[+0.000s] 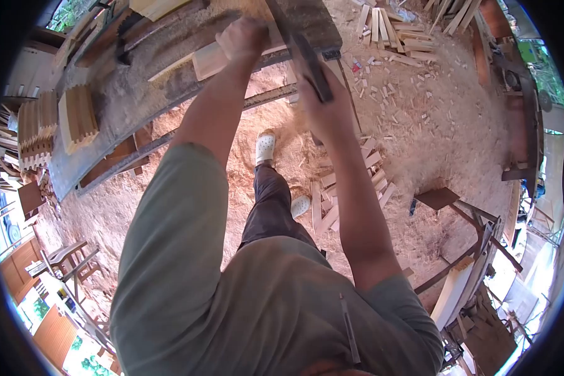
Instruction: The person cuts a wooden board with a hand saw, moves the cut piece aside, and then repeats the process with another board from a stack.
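At the top of the view, my left hand (244, 37) is curled closed above the workbench (147, 78), a little blurred. Just below it a pale wooden board (209, 61) lies on the bench, partly covered by my wrist; whether the fingers grip it or something else is hidden. My right hand (324, 103) is wrapped round the near end of a long dark bar (308, 62), which slants up and left across the bench's right end. The bar is smeared, so its exact kind does not show. A thin wood strip (170, 67) lies left of the board.
Stacked wood pieces with notched ends (77, 119) stand on the bench's left. Sawdust and offcuts cover the floor (413, 119). More wood piles lie near my feet (357, 182) and at upper right (391, 34). A wooden frame (476, 225) stands at right.
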{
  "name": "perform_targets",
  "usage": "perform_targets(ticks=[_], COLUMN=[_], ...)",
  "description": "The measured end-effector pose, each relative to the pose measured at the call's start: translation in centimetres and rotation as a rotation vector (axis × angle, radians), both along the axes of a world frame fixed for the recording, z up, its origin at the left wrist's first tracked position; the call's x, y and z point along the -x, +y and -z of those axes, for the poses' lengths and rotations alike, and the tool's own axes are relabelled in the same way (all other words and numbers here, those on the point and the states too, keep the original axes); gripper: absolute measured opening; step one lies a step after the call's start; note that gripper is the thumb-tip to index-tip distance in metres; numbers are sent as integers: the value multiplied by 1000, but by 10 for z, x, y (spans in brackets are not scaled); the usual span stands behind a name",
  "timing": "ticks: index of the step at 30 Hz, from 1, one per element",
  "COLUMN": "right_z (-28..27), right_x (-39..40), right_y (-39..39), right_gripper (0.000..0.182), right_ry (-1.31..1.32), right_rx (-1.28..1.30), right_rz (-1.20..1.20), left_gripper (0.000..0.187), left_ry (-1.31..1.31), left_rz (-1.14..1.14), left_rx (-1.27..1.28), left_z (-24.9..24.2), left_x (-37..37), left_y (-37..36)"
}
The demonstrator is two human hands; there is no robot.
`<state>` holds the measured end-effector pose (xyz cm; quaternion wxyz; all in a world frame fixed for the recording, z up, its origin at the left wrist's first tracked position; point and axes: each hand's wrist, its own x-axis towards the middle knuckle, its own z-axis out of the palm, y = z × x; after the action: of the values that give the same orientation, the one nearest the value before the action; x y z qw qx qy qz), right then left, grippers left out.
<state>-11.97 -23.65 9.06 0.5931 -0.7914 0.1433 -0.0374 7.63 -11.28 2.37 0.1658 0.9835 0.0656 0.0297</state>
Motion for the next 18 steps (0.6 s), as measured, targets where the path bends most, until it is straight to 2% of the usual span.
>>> perform_targets(ticks=[3, 4, 6, 7, 9, 12, 13, 14, 16, 18], right_z=[3, 5, 1, 7, -16, -17, 5, 6, 5, 2], right_x=[9, 35, 112, 155, 214, 202, 174, 125, 40, 22], right_y=[2, 1, -7, -14, -17, -25, -23, -20, -9, -3], right_gripper=[43, 42, 44, 47, 49, 50, 51, 49, 45, 44], right_ry=[-50, -101, 178, 87, 216, 72, 5, 24, 3, -58], right_rx=[-8, 66, -65, -76, -95, -3, 67, -26, -7, 28], right_rz=[17, 66, 87, 55, 100, 13, 42, 39, -23, -62], left_gripper=[37, 37, 37, 35, 34, 37, 36, 36, 35, 35], left_ry=[-36, -20, 9, 4, 11, 23, 23, 19, 28, 24], left_rz=[-17, -7, -1, 0, -11, 40, 34, 28, 30, 36], left_rx=[24, 14, 3, 13, 18, 4, 2, 3, 10, 21], left_z=[5, 6, 8, 4, 4, 2, 0, -2, -4, -5], left_x=[-6, -5, -3, -2, 2, 0, 1, 2, 7, 6], left_y=[0, 1, 3, 2, 2, 3, 1, 0, 2, 3])
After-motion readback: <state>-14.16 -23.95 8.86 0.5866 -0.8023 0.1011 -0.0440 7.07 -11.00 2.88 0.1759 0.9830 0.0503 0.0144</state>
